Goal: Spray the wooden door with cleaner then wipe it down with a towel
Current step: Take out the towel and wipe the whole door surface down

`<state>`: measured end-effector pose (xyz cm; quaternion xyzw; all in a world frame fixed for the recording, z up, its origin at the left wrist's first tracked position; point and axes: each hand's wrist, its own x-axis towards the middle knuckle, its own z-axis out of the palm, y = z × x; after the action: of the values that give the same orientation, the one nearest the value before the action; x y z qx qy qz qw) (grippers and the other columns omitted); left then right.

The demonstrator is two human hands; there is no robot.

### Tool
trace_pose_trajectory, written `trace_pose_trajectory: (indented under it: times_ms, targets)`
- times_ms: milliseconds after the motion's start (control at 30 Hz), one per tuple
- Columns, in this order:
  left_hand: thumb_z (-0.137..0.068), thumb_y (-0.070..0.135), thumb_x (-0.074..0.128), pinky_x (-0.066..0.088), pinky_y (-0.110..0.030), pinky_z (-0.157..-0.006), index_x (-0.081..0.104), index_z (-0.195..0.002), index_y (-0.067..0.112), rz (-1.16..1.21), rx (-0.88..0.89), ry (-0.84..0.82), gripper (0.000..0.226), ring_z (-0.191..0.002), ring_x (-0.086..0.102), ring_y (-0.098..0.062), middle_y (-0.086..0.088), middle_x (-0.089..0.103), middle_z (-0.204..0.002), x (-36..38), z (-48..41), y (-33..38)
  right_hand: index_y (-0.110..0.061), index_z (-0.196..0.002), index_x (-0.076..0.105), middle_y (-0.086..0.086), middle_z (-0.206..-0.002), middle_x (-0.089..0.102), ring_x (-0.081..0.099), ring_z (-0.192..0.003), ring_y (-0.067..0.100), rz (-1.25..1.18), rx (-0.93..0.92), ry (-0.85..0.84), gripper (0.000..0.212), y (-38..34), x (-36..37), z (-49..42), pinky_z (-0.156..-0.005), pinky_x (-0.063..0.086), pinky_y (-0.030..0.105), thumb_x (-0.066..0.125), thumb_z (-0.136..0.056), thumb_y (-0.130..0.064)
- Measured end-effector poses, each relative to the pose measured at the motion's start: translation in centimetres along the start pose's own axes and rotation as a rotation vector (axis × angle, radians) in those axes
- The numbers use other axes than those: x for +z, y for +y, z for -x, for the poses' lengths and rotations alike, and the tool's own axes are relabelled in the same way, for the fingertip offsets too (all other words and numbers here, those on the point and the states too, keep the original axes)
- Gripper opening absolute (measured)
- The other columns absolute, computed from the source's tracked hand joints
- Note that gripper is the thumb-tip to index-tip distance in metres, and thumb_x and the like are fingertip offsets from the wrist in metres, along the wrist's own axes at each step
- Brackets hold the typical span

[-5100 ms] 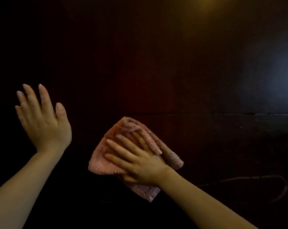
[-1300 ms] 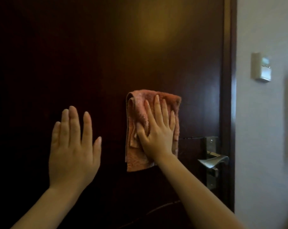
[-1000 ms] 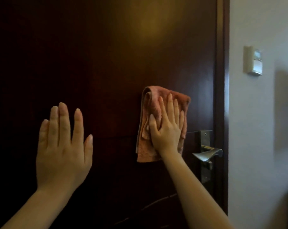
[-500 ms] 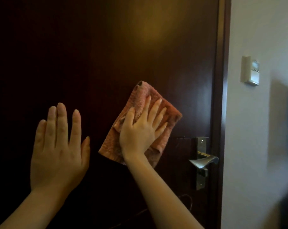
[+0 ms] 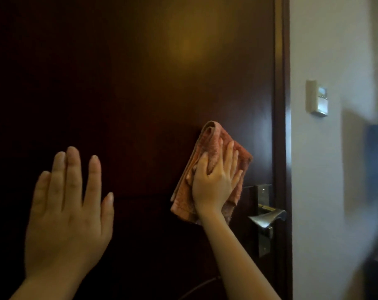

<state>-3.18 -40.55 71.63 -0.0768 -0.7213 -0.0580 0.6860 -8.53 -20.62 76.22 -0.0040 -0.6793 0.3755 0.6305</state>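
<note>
Towel [image 5: 213, 137], pink-orange, folded, lay flat against dark wooden door [image 5: 140, 83], right of centre, just up and left of metal lever handle [image 5: 268, 217]. Right hand [image 5: 214, 185] pressed towel to door with palm and straight fingers; thumb lay on towel's left folds. Left hand [image 5: 69, 213] was raised well left of towel, palm toward door, fingers straight, holding nothing; contact with door could not be told. Pale wall [image 5: 326, 169] at right carried small panel [image 5: 317, 98].

The door [image 5: 140, 83] is dark, glossy brown wood. The towel [image 5: 213, 137], pinkish-orange and folded, lies tilted against it near its right edge.
</note>
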Motion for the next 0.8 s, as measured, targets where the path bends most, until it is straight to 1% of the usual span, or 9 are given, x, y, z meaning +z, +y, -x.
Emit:
trace_pose_trajectory:
  times_ms: [100, 200, 233, 300, 367, 500, 567, 667, 800]
  targets:
    - [-0.093, 0.032, 0.029, -0.005, -0.041, -0.115, 0.020, -0.144, -0.005, -0.103, 0.015, -0.081, 0.063, -0.141, 0.003, -0.037, -0.031, 0.011, -0.150, -1.2, -0.1, 0.4, -0.030, -0.138, -0.002, -0.001, -0.158, 0.005, -0.004, -0.145, 0.016, 0.024, 0.136, -0.048, 0.057, -0.4, -0.4, 1.1, -0.114, -0.012, 0.043, 0.023, -0.090, -0.046]
    - [-0.093, 0.031, 0.028, -0.004, -0.041, -0.115, 0.019, -0.144, -0.005, -0.148, 0.014, -0.102, 0.063, -0.141, 0.005, -0.038, -0.031, 0.010, -0.150, -1.6, -0.1, 0.7, -0.024, -0.147, -0.003, 0.001, -0.159, -0.006, -0.012, -0.144, 0.020, 0.009, 0.181, -0.102, 0.063, -3.7, 0.2, 1.6, -0.112, -0.014, 0.048, 0.024, -0.096, -0.049]
    - [-0.094, 0.031, 0.028, -0.004, -0.041, -0.115, 0.019, -0.144, -0.005, -0.159, 0.018, -0.102, 0.062, -0.141, 0.005, -0.037, -0.031, 0.010, -0.150, -1.6, -0.1, 0.7, -0.023, -0.149, -0.002, 0.002, -0.158, -0.008, -0.013, -0.144, 0.022, 0.002, 0.153, -0.138, 0.067, -5.1, 0.5, 1.6, -0.111, -0.015, 0.049, 0.022, -0.093, -0.052]
    - [-0.093, 0.031, 0.027, -0.004, -0.040, -0.115, 0.017, -0.144, -0.005, -0.169, 0.020, -0.097, 0.063, -0.141, 0.004, -0.037, -0.031, 0.010, -0.149, -1.6, -0.1, 0.5, -0.025, -0.149, 0.000, 0.001, -0.158, -0.009, -0.014, -0.143, 0.023, 0.000, 0.014, -0.167, 0.072, -7.2, 1.1, 1.9, -0.110, -0.017, 0.049, 0.019, -0.087, -0.056]
    - [-0.093, 0.032, 0.027, -0.004, -0.040, -0.115, 0.015, -0.144, -0.004, -0.180, 0.023, -0.092, 0.063, -0.141, 0.003, -0.035, -0.031, 0.009, -0.150, -1.6, 0.0, 0.5, -0.028, -0.149, 0.006, 0.000, -0.159, -0.004, -0.011, -0.144, 0.022, 0.016, -0.116, -0.155, 0.073, -7.8, 1.4, 2.0, -0.110, -0.017, 0.047, 0.023, -0.085, -0.056]
    - [-0.095, 0.030, 0.030, -0.006, -0.039, -0.115, 0.014, -0.146, -0.001, -0.182, 0.038, -0.089, 0.062, -0.142, 0.001, -0.034, -0.029, 0.007, -0.152, -1.7, 0.1, 0.4, -0.026, -0.146, 0.027, 0.003, -0.156, 0.018, 0.008, -0.145, 0.022, -0.017, -0.254, -0.054, 0.066, -4.2, 0.7, 1.3, -0.115, -0.002, 0.049, 0.033, -0.088, -0.056]
    - [-0.095, 0.030, 0.029, -0.008, -0.038, -0.115, 0.013, -0.146, 0.000, -0.180, 0.028, -0.086, 0.062, -0.142, 0.002, -0.035, -0.028, 0.007, -0.152, -1.7, 0.1, 0.5, -0.028, -0.144, 0.024, 0.006, -0.154, 0.024, 0.014, -0.143, 0.025, -0.022, -0.281, -0.032, 0.062, -1.5, 0.3, 1.8, -0.115, 0.003, 0.050, 0.035, -0.088, -0.052]
    - [-0.095, 0.031, 0.029, -0.009, -0.037, -0.115, 0.011, -0.147, 0.000, -0.180, 0.019, -0.093, 0.062, -0.142, 0.002, -0.035, -0.027, 0.005, -0.152, -1.8, 0.0, 0.7, -0.032, -0.141, 0.007, 0.005, -0.155, 0.022, 0.013, -0.143, 0.024, -0.021, -0.195, -0.027, 0.063, 1.5, -0.1, 3.6, -0.115, 0.001, 0.048, 0.035, -0.088, -0.051]
    - [-0.096, 0.031, 0.028, -0.010, -0.036, -0.115, 0.010, -0.147, 0.001, -0.190, 0.020, -0.114, 0.062, -0.143, 0.001, -0.035, -0.026, 0.004, -0.153, -1.8, 0.2, 0.8, -0.027, -0.140, 0.002, -0.005, -0.153, 0.010, 0.002, -0.142, 0.013, -0.058, 0.025, -0.033, 0.067, 3.5, -0.7, 7.0, -0.116, -0.005, 0.045, 0.028, -0.084, -0.055]
